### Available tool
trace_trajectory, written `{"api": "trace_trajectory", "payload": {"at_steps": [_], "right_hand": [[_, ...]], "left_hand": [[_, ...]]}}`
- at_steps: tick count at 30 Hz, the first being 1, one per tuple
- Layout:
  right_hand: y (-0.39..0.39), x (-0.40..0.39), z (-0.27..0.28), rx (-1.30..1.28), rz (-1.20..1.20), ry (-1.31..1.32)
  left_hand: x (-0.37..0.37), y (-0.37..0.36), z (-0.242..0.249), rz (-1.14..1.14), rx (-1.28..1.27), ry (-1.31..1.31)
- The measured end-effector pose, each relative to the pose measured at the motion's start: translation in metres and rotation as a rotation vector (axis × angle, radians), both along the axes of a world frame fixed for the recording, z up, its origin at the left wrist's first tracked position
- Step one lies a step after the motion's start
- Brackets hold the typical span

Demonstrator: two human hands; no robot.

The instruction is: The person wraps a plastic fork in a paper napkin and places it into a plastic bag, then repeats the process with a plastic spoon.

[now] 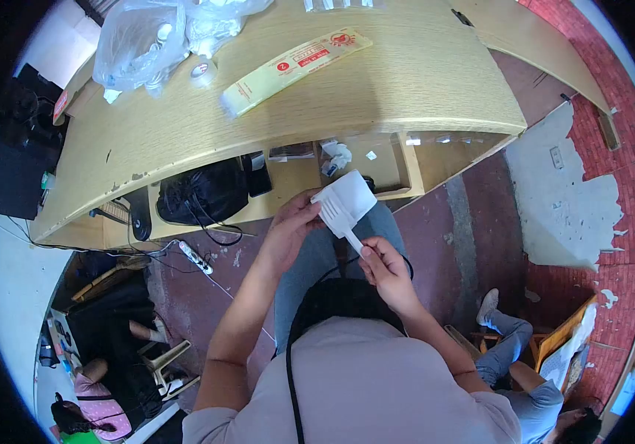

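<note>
A white plastic fork [337, 215] lies across a white folded napkin [357, 194] above my lap, its tines pointing away from me. My left hand [292, 224] is closed on the napkin's left edge, with the fingertips beside the fork's tines. Lower right, my right hand [385, 269] pinches the end of the fork's handle. Both hands are just in front of the desk's near edge. On the desk top [414, 89] lies a long yellow printed paper sleeve [297, 68] with red marks.
A clear plastic bag [140, 48] and a small round whitish item [203, 70] sit at the desk's upper left. The shelf below holds a black bag [203, 192] and crumpled tissue [337, 155]. A power strip [195, 257] is lower left. People sit at both lower sides.
</note>
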State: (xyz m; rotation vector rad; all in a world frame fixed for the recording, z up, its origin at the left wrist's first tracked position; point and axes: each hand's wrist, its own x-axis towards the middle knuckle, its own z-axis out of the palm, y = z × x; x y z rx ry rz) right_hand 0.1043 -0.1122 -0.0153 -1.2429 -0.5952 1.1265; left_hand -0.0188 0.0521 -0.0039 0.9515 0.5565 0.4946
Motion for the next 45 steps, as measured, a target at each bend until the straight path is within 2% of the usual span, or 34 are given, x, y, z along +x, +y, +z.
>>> {"api": "trace_trajectory", "payload": {"at_steps": [2, 6, 11, 24, 26, 27, 29, 33, 36, 38, 39, 41, 42, 45], "right_hand": [[0.0, 0.002, 0.005, -0.085, 0.033, 0.186], [-0.001, 0.004, 0.003, -0.091, 0.056, 0.205], [-0.003, 0.006, 0.013, -0.108, 0.1, 0.442], [-0.006, 0.014, 0.005, -0.119, 0.261, 0.896], [-0.006, 0.014, 0.0, -0.105, 0.308, 1.04], [-0.006, 0.014, -0.002, -0.104, 0.308, 1.04], [-0.006, 0.014, -0.005, -0.117, 0.353, 1.206], [-0.006, 0.014, -0.004, -0.112, 0.369, 1.276], [-0.006, 0.013, 0.001, -0.048, 0.406, 1.203], [-0.005, 0.007, 0.011, -0.108, 0.189, 0.747], [-0.003, 0.001, 0.011, -0.108, 0.187, 0.748], [-0.001, -0.01, 0.01, 0.007, -0.077, -0.044], [-0.003, -0.006, 0.016, -0.015, -0.003, -0.235], [-0.001, -0.009, 0.019, -0.037, 0.042, -0.324]], "left_hand": [[-0.002, -0.005, -0.001, -0.001, -0.059, -0.061], [0.0, -0.018, -0.008, 0.004, -0.105, -0.233], [0.0, -0.025, -0.017, -0.036, -0.232, -0.43], [0.004, -0.028, -0.023, 0.004, -0.159, -0.376], [0.01, -0.03, -0.009, -0.021, -0.158, -0.412], [0.01, -0.029, -0.01, -0.021, -0.157, -0.412], [0.01, -0.028, -0.016, -0.047, -0.186, -0.439], [0.01, -0.028, -0.022, -0.034, -0.189, -0.444], [0.011, -0.028, -0.023, -0.036, -0.234, -0.482], [0.013, -0.028, -0.016, 0.03, -0.234, -0.442], [0.015, -0.028, -0.015, 0.029, -0.234, -0.441], [0.018, -0.027, -0.014, 0.129, -0.153, -0.332], [0.018, -0.028, -0.014, 0.128, -0.154, -0.333], [0.02, -0.029, -0.011, 0.151, -0.163, -0.306]]}}
